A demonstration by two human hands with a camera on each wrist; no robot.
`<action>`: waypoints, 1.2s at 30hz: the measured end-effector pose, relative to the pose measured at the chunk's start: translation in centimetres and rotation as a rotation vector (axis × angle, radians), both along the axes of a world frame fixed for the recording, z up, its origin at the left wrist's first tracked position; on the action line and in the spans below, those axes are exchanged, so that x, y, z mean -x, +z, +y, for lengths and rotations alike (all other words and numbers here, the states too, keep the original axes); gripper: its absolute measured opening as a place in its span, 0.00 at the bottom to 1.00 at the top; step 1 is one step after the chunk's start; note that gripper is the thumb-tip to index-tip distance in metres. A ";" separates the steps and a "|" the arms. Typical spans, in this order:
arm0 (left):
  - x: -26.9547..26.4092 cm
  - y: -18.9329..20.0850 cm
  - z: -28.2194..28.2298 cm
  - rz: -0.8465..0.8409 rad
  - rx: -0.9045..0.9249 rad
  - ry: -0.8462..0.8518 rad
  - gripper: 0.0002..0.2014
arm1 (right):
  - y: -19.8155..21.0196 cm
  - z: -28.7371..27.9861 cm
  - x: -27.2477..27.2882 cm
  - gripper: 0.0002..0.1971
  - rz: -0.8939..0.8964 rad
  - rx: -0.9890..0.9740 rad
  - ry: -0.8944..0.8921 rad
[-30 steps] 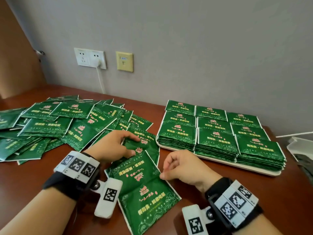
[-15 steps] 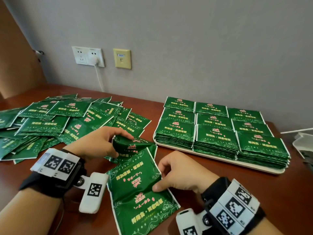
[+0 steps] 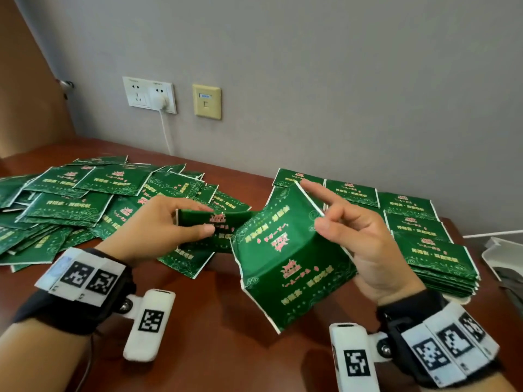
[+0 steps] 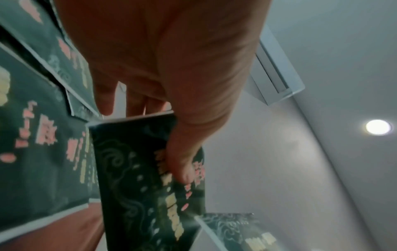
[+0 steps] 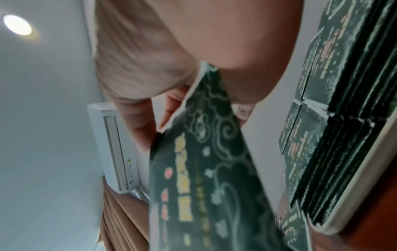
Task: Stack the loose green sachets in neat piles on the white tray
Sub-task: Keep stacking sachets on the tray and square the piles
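Note:
Loose green sachets (image 3: 85, 205) lie in a heap on the left of the brown table. My left hand (image 3: 208, 219) pinches one sachet (image 3: 226, 222) between thumb and fingers above the heap; the left wrist view shows the thumb on this sachet (image 4: 139, 178). My right hand (image 3: 325, 222) holds a fanned pair of sachets (image 3: 283, 258) tilted in the air, thumb on top, index finger pointing out. The same sachets (image 5: 204, 169) fill the right wrist view. On the right, the white tray (image 3: 464, 299) carries neat sachet piles (image 3: 418, 222), and the tray rim (image 5: 354, 203) shows beside my right hand.
A grey wall closes off the table's far side, with a white socket plate (image 3: 148, 94), a plug and cable, and a beige plate (image 3: 206, 101). A white object (image 3: 503, 256) lies at the right edge. Bare table (image 3: 212, 321) shows between my wrists.
Both hands rose off the table. My left hand lifted one sachet from the heap's edge; my right hand raised the sachets that lay in front of me, tilting them up toward the tray.

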State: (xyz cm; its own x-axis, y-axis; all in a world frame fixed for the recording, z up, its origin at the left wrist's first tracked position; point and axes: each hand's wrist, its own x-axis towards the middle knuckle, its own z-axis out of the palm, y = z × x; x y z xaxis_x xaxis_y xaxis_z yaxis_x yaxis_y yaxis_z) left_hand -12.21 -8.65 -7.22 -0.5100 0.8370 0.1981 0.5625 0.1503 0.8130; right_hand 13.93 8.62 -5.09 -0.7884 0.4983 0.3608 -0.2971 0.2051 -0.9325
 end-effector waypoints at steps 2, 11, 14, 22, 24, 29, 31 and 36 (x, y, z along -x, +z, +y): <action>-0.6 -0.1 0.3 -0.104 -0.058 -0.046 0.21 | 0.1 0.1 -0.1 0.13 0.010 -0.084 -0.063; -2.7 -2.9 3.1 -0.546 -0.084 0.040 0.12 | -0.8 -0.3 1.0 0.10 -0.056 0.099 -0.258; -3.2 -3.4 3.2 -0.606 -0.097 0.037 0.13 | -1.8 0.3 1.3 0.10 -0.228 0.119 -0.267; -4.8 -3.0 3.0 -0.585 -0.127 -0.075 0.18 | -2.9 0.7 1.2 0.23 -0.341 0.236 -0.128; -4.8 -2.9 3.0 -0.593 -0.129 -0.087 0.18 | -3.0 0.8 1.3 0.25 -0.333 0.259 -0.143; -4.7 -2.5 2.9 -0.562 -0.143 -0.122 0.17 | -2.9 1.0 1.2 0.26 -0.310 0.282 -0.163; -4.8 -2.4 2.9 -0.546 -0.179 -0.129 0.17 | -2.5 0.9 1.1 0.23 -0.295 0.292 -0.141; -4.8 -2.5 3.2 -0.396 -0.286 -0.041 0.15 | -0.4 2.3 0.0 0.07 -0.214 0.250 -0.232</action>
